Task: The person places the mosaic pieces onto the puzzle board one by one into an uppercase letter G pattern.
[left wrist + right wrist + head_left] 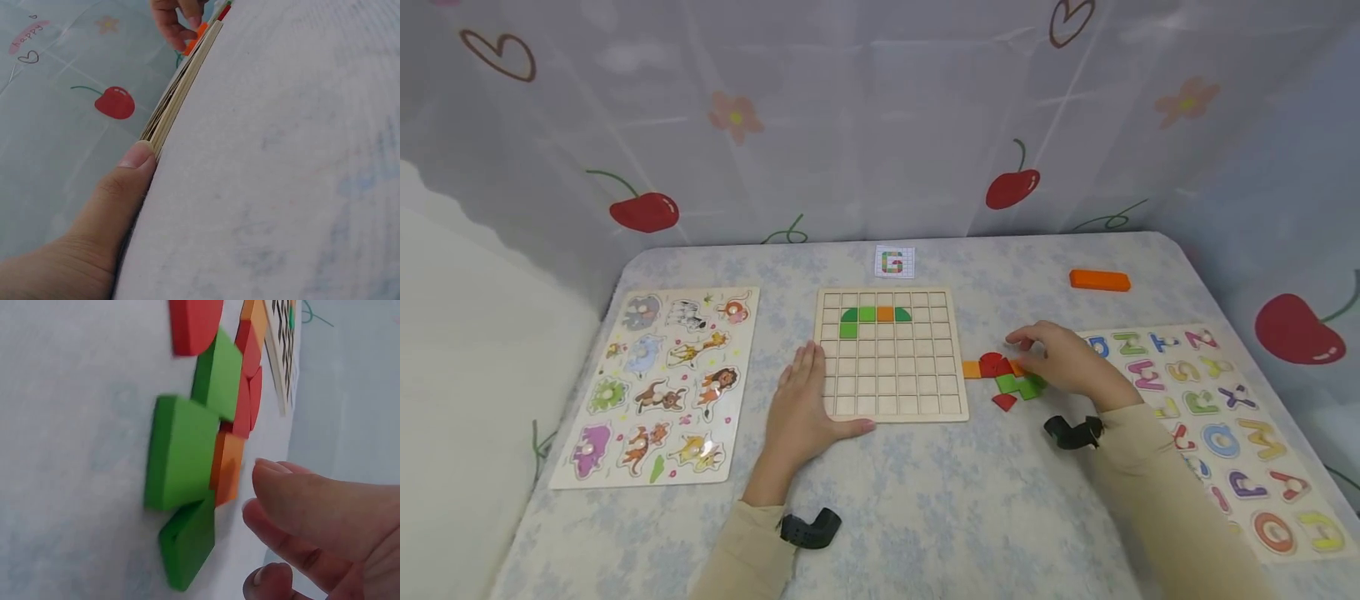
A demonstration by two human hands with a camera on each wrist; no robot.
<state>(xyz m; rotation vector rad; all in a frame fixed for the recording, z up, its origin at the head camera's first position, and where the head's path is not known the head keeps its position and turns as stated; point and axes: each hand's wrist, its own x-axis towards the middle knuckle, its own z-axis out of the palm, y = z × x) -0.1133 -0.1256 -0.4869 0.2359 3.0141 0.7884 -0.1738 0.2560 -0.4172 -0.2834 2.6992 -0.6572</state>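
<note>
The grid board (891, 400) lies flat and square-on, the left hand (802, 404) spread flat against its near-left corner, while the right hand (1063, 358) hovers loosely curled over the coloured blocks (1006, 379), gripping nothing.

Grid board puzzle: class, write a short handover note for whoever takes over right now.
Left hand: flat on the table, thumb against the grid board at its near-left corner.
Right hand: curled over the loose tiles beside the board's right edge; not clearly gripping one.
Done: five tiles along the board's upper rows.
Left: the remaining loose tiles. Pattern card lies behind the board.
</note>
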